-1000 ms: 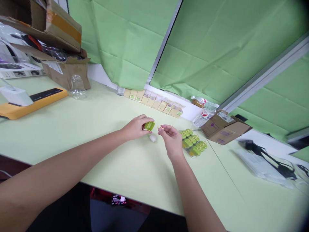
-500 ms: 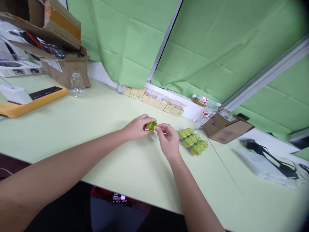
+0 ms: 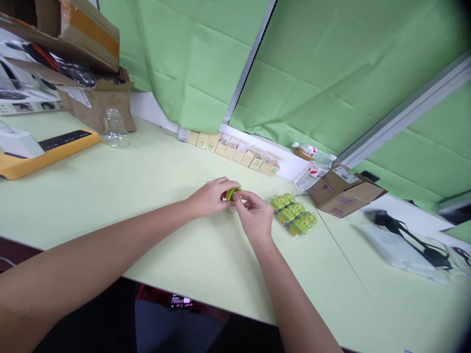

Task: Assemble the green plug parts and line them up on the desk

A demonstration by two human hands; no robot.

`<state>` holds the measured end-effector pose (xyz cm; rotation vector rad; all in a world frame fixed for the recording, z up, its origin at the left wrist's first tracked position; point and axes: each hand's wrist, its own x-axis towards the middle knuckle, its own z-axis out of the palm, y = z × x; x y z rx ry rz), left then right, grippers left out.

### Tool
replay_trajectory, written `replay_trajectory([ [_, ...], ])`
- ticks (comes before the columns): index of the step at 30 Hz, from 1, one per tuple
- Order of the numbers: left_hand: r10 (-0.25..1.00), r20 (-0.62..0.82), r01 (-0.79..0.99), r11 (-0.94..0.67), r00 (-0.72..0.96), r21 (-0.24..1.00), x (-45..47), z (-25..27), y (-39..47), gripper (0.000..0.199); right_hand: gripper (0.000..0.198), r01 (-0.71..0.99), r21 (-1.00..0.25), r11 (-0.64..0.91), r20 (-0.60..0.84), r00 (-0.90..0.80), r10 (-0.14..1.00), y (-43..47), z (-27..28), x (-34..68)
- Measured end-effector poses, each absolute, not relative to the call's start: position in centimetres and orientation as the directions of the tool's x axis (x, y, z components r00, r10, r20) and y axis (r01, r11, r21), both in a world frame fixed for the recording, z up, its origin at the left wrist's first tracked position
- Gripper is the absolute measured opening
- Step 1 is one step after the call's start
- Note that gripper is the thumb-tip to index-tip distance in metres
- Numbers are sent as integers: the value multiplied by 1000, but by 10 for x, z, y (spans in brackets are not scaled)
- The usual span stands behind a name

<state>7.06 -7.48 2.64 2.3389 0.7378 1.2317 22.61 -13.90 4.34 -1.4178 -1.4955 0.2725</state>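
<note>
My left hand (image 3: pixel 209 197) grips a small green plastic cap (image 3: pixel 231 194) over the pale green table (image 3: pixel 154 211). My right hand (image 3: pixel 253 214) meets it from the right, its fingertips pinched on the cap's open rim. What the right fingers pinch is too small to make out. A small white piece seen under the hands earlier is hidden by them. Just right of my right hand lies a clear bag of green plastic parts (image 3: pixel 294 214).
A row of small beige boxes (image 3: pixel 235 152) lines the back edge. An open cardboard box (image 3: pixel 344 191) and water bottles (image 3: pixel 312 169) sit at the right. A glass jar (image 3: pixel 114 128), a yellow device (image 3: pixel 44 149) and stacked cartons (image 3: pixel 73 63) stand at the left. Bagged black cables (image 3: pixel 412 245) lie far right.
My right hand has moved left from a gap beside the cap onto the cap's rim. The white piece on the table has become covered by the hands.
</note>
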Motion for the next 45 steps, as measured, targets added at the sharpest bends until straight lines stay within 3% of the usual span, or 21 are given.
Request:
replay_trajectory([
  [7,595,644,320,-803,481,503,75,24,-80,40,16,604,-773,194,462,325,825,-138,41,221],
  [15,559,678,380,-827,477,414,77,26,-84,36,22,451,-865,220,369,276,888,-135,39,223],
  [26,417,717,410,-890,558,199,70,35,-83,24,18,497,-816,296,453,231,861,-135,35,225],
  [34,474,709,381,-874,523,303,72,36,-87,28,17,602,-660,449,648,154,746,-140,36,222],
  [41,564,666,384,-824,488,416,70,34,-82,27,22,541,-743,394,513,83,854,-136,37,226],
  [45,553,688,399,-828,470,393,68,36,-80,28,26,511,-791,338,458,127,880,-137,42,227],
])
